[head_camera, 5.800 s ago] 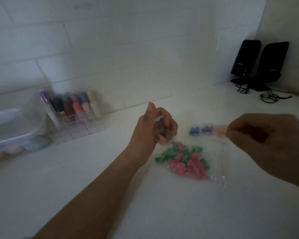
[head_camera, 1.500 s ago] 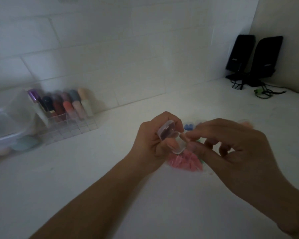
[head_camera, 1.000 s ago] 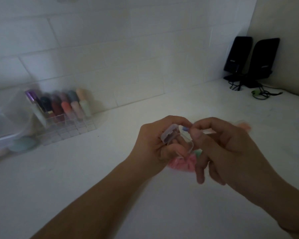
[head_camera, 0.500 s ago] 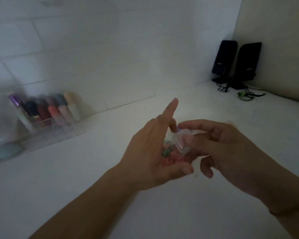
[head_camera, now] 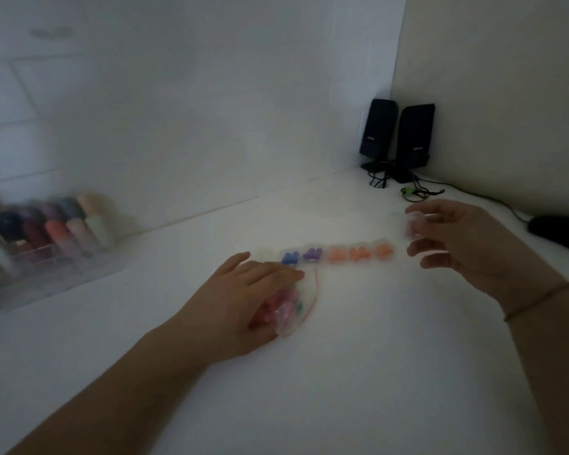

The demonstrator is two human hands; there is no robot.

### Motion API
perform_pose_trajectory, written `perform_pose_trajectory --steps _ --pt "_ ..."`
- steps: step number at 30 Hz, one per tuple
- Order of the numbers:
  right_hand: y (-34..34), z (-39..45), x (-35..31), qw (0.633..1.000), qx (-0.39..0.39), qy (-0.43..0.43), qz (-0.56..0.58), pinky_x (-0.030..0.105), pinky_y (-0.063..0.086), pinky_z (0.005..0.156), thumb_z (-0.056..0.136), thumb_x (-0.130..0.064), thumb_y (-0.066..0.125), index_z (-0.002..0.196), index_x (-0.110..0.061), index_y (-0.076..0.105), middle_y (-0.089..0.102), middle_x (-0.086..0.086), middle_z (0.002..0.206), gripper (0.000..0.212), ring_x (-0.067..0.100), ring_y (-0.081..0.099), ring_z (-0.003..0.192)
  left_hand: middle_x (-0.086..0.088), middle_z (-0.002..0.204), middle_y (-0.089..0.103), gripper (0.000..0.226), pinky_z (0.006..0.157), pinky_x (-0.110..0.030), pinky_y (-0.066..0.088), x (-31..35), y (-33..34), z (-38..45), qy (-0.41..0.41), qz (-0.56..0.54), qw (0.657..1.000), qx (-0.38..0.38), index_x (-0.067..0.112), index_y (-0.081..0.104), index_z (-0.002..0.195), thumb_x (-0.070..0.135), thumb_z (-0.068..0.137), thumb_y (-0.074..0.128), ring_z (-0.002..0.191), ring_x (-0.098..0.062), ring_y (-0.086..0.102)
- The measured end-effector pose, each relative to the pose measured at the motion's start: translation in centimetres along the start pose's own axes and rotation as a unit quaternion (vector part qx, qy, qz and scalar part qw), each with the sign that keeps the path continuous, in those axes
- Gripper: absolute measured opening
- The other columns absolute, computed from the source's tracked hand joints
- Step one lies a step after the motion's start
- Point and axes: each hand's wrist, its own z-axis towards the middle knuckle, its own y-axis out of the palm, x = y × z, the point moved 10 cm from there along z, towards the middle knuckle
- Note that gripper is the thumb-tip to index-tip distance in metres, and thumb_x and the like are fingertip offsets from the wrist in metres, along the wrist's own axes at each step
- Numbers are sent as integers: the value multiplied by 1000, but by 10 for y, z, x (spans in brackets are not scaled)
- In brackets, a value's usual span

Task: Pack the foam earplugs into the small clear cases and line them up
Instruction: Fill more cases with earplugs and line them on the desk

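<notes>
Cases are sitting filled in a row; right hand fingers are pinching another case at two o'clock; left hand, fingers loosely spread, is pressing the half-full earplug bag.

Six small clear plastic cases stand in a row on the white bench: one looks empty, two hold blue-purple foam earplugs, three hold orange ones. A seventh case is held. Two black speakers. One plastic bag.
</notes>
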Motion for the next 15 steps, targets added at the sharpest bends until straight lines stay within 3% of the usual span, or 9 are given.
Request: perform_pose_trajectory --steps 5,8,12,15 --pt "-19 7 10 992 87 -4 -96 25 42 41 80 -10 77 104 -15 65 72 11 83 27 16 61 47 8 125 60 70 107 -31 30 -42 -19 -18 -44 -24 999 4 30 51 132 44 68 75 117 -9 54" --pt "-30 12 16 965 158 -10 -208 22 41 40 80 -12 77 101 -13 61 69 9 72 27 12 60 44 13 133 53 81 107 -28 31 -44 -24 -20 -59 -51 997 -2 29 48 137 54 66 79 124 -6 48" --pt "-27 26 21 938 164 -13 -305 26 50 50 76 -19 78 91 -12 60 67 13 84 24 24 63 52 11 137 50 71 109 -33 29 -7 -31 10 -21 -53 998 11 27 48 137 62 78 63 129 -9 43" --pt "-23 34 20 910 160 -20 -382 38 57 73 79 -29 75 90 -16 61 63 9 98 22 29 64 73 9 127 58 53 106 -37 35 22 -27 48 -4 11 999 31 26 58 126 58 85 56 122 -14 50"
